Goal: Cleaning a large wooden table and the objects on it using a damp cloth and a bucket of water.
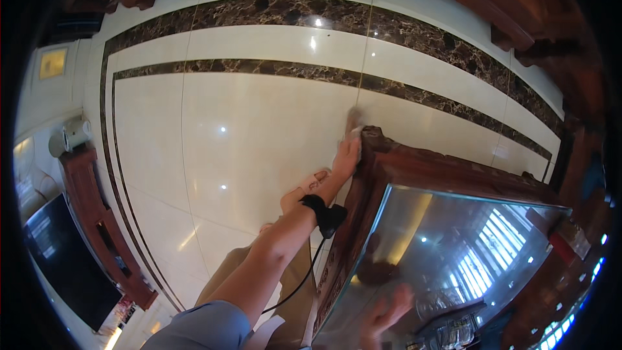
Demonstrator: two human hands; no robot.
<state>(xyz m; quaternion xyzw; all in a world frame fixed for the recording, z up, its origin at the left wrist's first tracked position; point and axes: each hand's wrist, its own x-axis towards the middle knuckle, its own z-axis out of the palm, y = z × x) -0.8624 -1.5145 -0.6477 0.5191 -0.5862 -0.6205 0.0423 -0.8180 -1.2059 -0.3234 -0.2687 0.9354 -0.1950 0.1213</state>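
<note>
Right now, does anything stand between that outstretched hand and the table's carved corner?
Nothing visible does: the outstretched hand appears right beside the carved corner of the table; blur hides whether the fingers touch it.

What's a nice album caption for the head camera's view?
Beside a glass-topped wooden table, a left hand holds a blurred brown object above a pale floor with dark bands.
</note>
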